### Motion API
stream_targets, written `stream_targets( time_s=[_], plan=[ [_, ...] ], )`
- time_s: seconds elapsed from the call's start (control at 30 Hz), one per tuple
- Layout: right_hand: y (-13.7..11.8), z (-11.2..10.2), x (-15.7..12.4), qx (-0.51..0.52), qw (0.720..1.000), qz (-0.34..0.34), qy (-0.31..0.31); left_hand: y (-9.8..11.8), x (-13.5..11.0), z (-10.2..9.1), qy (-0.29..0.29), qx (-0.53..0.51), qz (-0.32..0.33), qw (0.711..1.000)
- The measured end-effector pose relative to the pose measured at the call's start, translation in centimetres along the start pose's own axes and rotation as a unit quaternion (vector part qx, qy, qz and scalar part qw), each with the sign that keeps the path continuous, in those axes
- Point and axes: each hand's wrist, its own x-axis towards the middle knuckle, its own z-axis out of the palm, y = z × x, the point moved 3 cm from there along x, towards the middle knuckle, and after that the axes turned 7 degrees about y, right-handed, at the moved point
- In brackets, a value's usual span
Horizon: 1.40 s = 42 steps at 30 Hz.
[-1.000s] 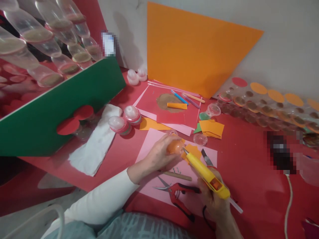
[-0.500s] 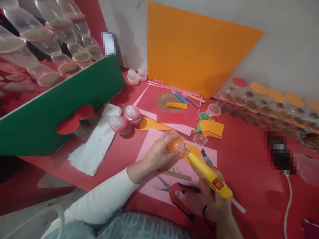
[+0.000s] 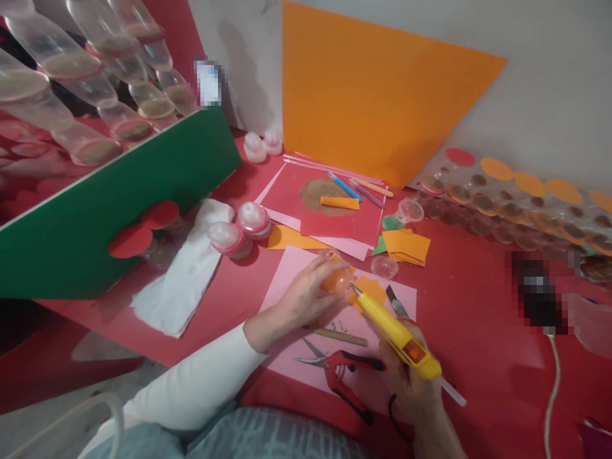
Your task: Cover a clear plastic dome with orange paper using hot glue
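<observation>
My left hand (image 3: pixel 306 290) is closed around a small clear plastic cup (image 3: pixel 340 284) with orange paper against it, over a pink sheet (image 3: pixel 287 271). In my right hand (image 3: pixel 414 382) is a yellow hot glue gun (image 3: pixel 392 328), a glue stick poking from its back end. The gun's metal nozzle is at the cup; whether it touches I cannot tell. Cut orange paper (image 3: pixel 370 290) lies beneath the cup. Red-handled pruning shears (image 3: pixel 342 373) rest near my wrists, with a brown stick (image 3: pixel 337 336) above them. A cutter blade (image 3: pixel 396 301) lies behind the glue gun.
Orange paper squares (image 3: pixel 406 247) and a clear plastic lid (image 3: pixel 384 268) lie beyond my hands. White cloth (image 3: pixel 184 274) and a green panel (image 3: pixel 119 223) stand left. Coloured markers (image 3: pixel 344 187) lie on red paper behind. A white cord (image 3: pixel 557 382) runs along the right.
The glue gun has shifted slightly up and left, its nozzle closer to the cup. My left hand has barely moved.
</observation>
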Motion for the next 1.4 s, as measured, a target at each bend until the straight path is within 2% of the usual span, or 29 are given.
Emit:
stream_targets(
  time_s=[0.17,0.37,0.6,0.9,1.13,1.4],
  plan=[
    [-0.2,0.02,0.26,0.001,1.0,-0.014,-0.001,-0.4,-0.26,0.1,-0.007,0.002,-0.008,1.0],
    [-0.37,0.18,0.18,0.013,1.0,-0.004,-0.014,0.14,-0.01,0.09,-0.006,-0.012,0.001,1.0],
    [-0.86,-0.1,0.65,0.016,1.0,0.0,0.014,0.14,0.2,-0.04,0.031,-0.007,-0.025,0.999],
    [-0.56,0.26,0.28,0.033,0.999,-0.002,-0.016,0.24,0.22,-0.25,0.016,0.011,-0.041,0.999],
    [-0.44,0.29,0.27,0.03,0.999,-0.012,-0.024,0.42,0.17,-0.34,0.012,0.022,-0.024,0.999],
    [-0.19,0.24,-0.06,0.033,0.999,-0.008,-0.008,0.53,0.23,-0.14,0.004,0.025,-0.022,0.999]
  ],
)
